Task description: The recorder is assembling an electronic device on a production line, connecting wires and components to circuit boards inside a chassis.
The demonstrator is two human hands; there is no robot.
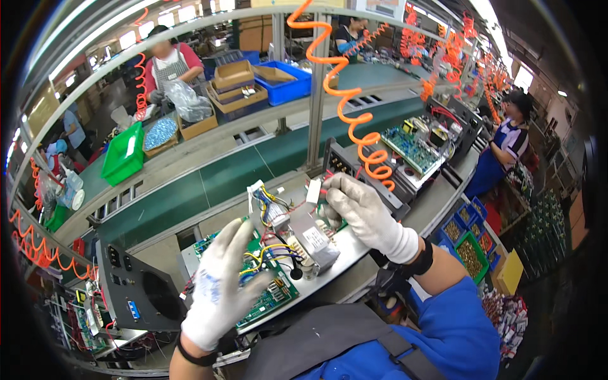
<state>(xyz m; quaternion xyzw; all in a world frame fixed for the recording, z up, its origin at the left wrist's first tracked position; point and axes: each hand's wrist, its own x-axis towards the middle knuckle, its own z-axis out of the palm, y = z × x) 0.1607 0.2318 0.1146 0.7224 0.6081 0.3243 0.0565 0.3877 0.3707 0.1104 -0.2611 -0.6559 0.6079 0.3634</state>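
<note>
My left hand (221, 285), in a white glove, is open with fingers spread over the left part of a green circuit board (266, 307). Next to its fingertips run yellow, blue and black wires (272, 253). My right hand (370, 215), also gloved, is closed in a pinch on thin red wires (325, 191) above the far right part of the unit. Beside its fingertips is a small white rectangular piece (313, 191). Between my hands sits a metal-cased transformer (315, 239) with a white label. A bundle of wires with a white sleeve (273, 212) lies behind it.
A black panel (142, 288) stands at left. To the right is another unit with a circuit board (415, 149). An orange coiled hose (348, 95) hangs in front. Parts bins (470, 256) stand at right. Beyond the green conveyor (234, 171) are a green tray (123, 154) and co-workers.
</note>
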